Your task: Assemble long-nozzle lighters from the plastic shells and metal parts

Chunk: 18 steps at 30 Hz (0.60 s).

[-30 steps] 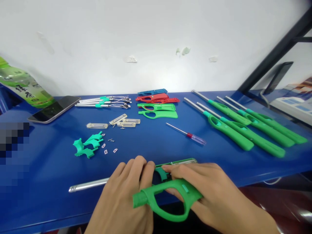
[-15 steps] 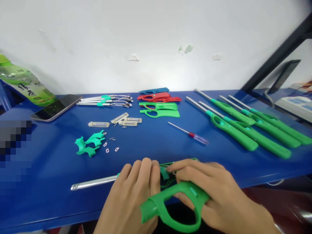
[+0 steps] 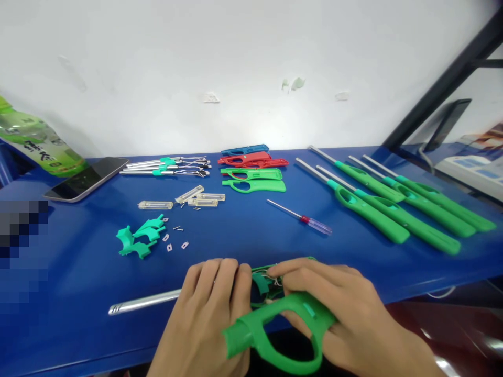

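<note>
My left hand is closed around the front of an open green lighter body, from which a metal tube sticks out to the left over the table. A teal trigger piece and thin wires show inside the body, partly covered by my fingers. My right hand grips a loose green handle half, its looped end hanging in front of the body. The index fingertip of that hand touches the wires. Where the thumb presses is hidden.
Green lighters lie at right, a screwdriver mid-table. Behind are coloured handle halves and wired tubes. Clear fuel tanks, teal triggers and small metal bits lie left, near a phone and bottle.
The view has shifted slightly, so the table items sit a little further left. Both hands keep nearly the same hold, and slightly more of the trigger piece and wires shows.
</note>
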{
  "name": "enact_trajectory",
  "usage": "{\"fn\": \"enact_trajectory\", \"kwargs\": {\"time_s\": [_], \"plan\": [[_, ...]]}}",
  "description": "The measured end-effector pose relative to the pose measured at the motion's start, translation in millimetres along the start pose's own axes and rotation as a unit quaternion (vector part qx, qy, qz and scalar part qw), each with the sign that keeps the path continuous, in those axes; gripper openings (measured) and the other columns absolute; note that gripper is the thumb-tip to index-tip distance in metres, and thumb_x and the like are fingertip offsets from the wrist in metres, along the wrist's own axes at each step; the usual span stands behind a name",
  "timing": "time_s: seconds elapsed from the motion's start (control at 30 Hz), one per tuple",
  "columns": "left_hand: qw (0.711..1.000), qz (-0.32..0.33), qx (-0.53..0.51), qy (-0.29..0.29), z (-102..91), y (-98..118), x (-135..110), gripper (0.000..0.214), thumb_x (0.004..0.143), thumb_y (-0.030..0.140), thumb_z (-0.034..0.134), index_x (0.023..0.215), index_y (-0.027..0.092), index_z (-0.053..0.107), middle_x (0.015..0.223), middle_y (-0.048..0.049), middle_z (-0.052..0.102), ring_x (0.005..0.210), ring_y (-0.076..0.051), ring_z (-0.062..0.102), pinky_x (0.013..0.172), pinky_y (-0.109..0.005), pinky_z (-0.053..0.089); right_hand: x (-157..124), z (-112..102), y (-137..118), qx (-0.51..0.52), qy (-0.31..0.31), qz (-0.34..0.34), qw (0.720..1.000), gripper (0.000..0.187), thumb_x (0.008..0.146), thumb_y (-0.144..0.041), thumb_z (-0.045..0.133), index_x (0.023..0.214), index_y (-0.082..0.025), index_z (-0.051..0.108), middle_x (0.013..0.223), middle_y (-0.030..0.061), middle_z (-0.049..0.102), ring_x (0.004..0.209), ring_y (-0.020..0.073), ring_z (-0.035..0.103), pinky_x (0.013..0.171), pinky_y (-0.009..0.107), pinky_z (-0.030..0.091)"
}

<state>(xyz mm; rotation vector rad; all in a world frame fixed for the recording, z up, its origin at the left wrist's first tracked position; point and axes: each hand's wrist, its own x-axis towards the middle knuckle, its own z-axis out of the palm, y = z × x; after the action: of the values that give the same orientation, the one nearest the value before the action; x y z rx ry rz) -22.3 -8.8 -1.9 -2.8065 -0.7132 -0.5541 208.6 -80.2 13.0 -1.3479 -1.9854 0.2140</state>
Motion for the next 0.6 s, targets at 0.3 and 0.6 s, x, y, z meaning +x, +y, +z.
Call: {"fn": "enact_trajectory", "kwargs": {"time_s": [0.3,0.6], "plan": [[0.997,-0.03,-0.038,0.064,6.8,1.1,-0.1,0.025,0.101,0.005,0.055,0.125,0.009,0.062,0.115,-0.0147,0.064,0.107,-0.03,0.059,0.092,-0.047,0.053,1.0,-10.5,3.8,0.003,0.086,0.133,0.987,0.014,0.099,-0.022,0.074,0.11,-0.029,0.07,0.095,-0.0026,0.079,0.077,0.0159,0.076,0.073,0.024,0.062],[0.993,-0.023,-0.075,0.084,8.4,0.5,-1.0,0.02,0.099,-0.002,0.059,0.117,0.008,0.059,0.114,-0.0127,0.057,0.106,-0.027,0.054,0.091,-0.045,0.049,21.2,-25.7,21.9,-0.015,-0.143,0.062,0.988,0.035,0.098,-0.007,0.067,0.123,-0.031,0.072,0.115,-0.0024,0.077,0.095,0.017,0.077,0.087,0.028,0.057]]}}
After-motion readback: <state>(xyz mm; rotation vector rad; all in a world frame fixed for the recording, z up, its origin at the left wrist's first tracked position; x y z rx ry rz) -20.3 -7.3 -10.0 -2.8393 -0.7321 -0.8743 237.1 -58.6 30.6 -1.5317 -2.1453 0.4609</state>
